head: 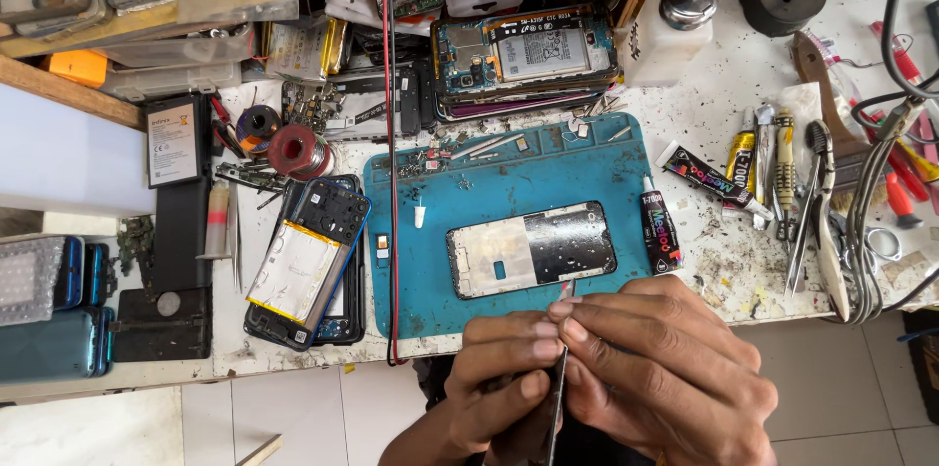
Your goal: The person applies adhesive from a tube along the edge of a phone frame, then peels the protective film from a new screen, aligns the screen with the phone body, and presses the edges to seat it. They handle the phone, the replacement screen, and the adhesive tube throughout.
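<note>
At the bottom middle, my left hand (499, 378) holds a thin dark phone panel (541, 427) on edge. My right hand (665, 368) pinches the top of the same panel with its fingertips, where a small reddish bit shows. Just beyond my fingers a phone frame (531, 249) lies flat on the blue work mat (421, 231), half pale, half black. A black glue tube (659, 227) lies right of the frame, on the mat's edge.
An opened phone with its battery showing (306, 261) lies left of the mat. Another opened phone (528, 55) sits at the back. Glue tubes, tweezers and brushes (792, 173) crowd the right side. A red wire (393, 182) crosses the table. Solder spools (293, 148), a liquid bottle (675, 31).
</note>
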Motion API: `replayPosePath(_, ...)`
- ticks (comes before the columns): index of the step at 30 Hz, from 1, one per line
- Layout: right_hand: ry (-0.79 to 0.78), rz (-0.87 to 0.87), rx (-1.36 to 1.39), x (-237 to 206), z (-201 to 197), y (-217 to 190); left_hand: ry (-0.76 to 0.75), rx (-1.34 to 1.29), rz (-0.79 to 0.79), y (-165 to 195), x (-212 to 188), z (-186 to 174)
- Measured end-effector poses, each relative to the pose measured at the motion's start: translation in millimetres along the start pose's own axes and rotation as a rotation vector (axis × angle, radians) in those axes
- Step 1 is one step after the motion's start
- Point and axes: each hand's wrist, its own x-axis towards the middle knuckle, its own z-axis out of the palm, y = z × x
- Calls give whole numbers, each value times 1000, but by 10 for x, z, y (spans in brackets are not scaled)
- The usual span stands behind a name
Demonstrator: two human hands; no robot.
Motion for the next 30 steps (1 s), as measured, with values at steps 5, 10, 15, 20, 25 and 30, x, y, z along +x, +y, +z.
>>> replayPosePath(5, -23, -38, 51, -149, -21, 56, 163, 15, 61, -3, -129, 168)
replayPosePath(10, -29, -1, 20, -185, -21, 75, 85, 34, 61, -34, -203, 157)
replayPosePath(15, -16, -4, -20, -200, 23, 122, 87, 51, 71, -97, -212, 141)
replayPosePath(20, -29, 25, -41, -245, -50, 155, 110, 58, 98, -144, -260, 283)
replayPosePath(25, -10, 29, -31, -179, -17, 184, 89, 73, 104, -193, -205, 232)
replayPosePath(30, -22, 18, 21, -265, -84, 262, 136, 37, 84, -171, -264, 357)
